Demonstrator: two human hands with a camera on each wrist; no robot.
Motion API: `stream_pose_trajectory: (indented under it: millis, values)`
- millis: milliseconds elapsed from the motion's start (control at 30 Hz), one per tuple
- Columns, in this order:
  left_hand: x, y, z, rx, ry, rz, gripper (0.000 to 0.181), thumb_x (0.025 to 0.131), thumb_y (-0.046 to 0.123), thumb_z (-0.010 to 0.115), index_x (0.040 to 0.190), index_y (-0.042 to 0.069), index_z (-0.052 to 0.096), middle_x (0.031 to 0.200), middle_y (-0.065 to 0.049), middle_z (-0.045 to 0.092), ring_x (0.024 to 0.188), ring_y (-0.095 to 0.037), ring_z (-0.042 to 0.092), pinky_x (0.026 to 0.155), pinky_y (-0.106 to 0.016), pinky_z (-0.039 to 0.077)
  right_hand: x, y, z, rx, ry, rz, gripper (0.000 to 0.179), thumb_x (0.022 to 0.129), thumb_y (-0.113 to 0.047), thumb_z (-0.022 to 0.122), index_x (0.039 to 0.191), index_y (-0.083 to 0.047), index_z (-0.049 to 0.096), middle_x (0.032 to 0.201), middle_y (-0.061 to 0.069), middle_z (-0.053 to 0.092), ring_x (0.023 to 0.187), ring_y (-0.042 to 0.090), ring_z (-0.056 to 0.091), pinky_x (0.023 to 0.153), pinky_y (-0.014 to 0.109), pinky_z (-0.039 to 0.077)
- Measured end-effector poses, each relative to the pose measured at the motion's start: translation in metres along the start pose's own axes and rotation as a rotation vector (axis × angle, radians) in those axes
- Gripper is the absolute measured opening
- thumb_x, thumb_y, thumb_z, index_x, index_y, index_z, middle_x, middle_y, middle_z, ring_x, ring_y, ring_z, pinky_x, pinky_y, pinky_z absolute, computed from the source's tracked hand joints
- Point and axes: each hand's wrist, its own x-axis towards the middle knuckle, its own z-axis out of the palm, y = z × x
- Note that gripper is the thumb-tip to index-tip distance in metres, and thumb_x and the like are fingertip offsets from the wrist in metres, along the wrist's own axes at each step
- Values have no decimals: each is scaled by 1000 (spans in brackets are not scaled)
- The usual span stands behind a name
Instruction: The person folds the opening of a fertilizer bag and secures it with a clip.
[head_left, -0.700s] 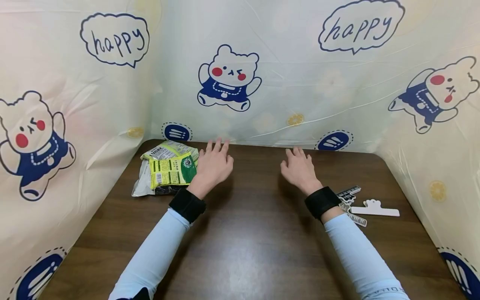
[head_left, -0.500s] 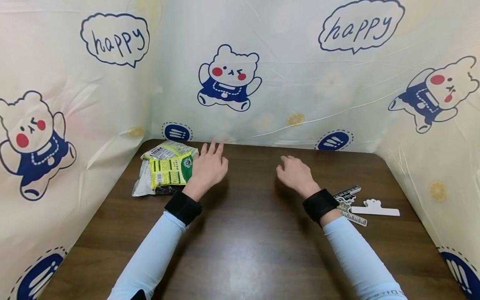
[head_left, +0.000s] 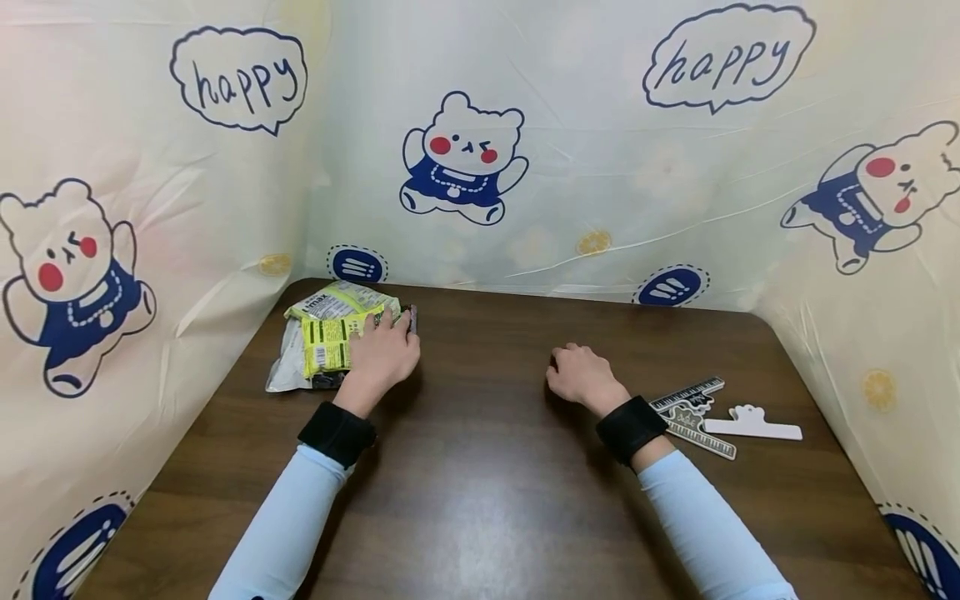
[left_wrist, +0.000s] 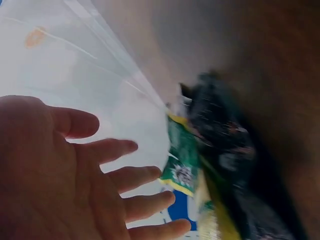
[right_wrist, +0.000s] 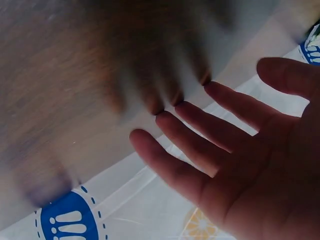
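My left hand (head_left: 384, 358) hovers at the right side of a pile of packets, fingers straight and spread. In the left wrist view a gap shows beneath its palm, beside a dark shiny packet (left_wrist: 222, 130) and a green-and-yellow packet (left_wrist: 183, 150). The head view shows that yellow-green packet (head_left: 324, 343) lying over a silver packet (head_left: 285, 362), with a white-and-green packet (head_left: 341, 302) behind. Whether the fingertips touch the pile I cannot tell. My right hand (head_left: 583, 375) is low over the table, its fingertips meeting their reflections in the right wrist view; it holds nothing.
Right of my right wrist lie a white clip (head_left: 753, 428), a black clip with piano keys (head_left: 693, 392) and a grey clip (head_left: 701, 435), the latter two overlapping. A brown table (head_left: 480, 500) is bordered by a printed curtain (head_left: 570, 175) behind and at both sides.
My left hand has moved left and nearer to me, onto the packets' right side. My right hand has drawn back slightly towards me. The packets and clips have not visibly moved.
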Motion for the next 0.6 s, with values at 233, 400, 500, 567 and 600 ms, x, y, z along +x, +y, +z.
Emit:
stream_pose_trajectory:
  millis: [233,400,500,567,600]
  values:
    - [-3,-7,3,-42,53,-10,57,108,29,35,162,11,37,173,-32,7,153,-57,12,112,-85,18,0,-2,0,-8,-42,7,50,107,-23,50,146,7,51,149,32,52,136,49,50,105,66,48]
    - [-5,-9,3,-10,19,-45,57,108,32,35,159,7,42,168,-37,18,152,-60,13,114,-85,11,-2,-2,2,-26,-72,5,54,106,-22,51,152,7,44,155,34,45,142,51,43,108,68,46]
    - [-7,-11,6,33,-1,-49,57,109,34,35,157,4,44,166,-36,26,151,-60,16,114,-85,10,-5,-2,5,-35,-103,-1,58,106,-23,52,155,6,39,161,36,37,148,53,34,111,69,41]
    - [-7,-11,8,48,-4,-45,57,109,34,36,156,1,44,165,-35,30,151,-59,19,113,-85,10,-7,-2,7,-30,-121,-4,61,106,-24,53,157,6,36,163,36,32,150,54,29,113,70,38]
    - [-7,-11,9,52,-4,-43,57,110,34,36,155,0,45,165,-34,32,151,-59,19,113,-86,10,-8,-2,8,-27,-130,-3,62,107,-25,53,158,5,34,165,36,29,151,54,26,114,70,37]
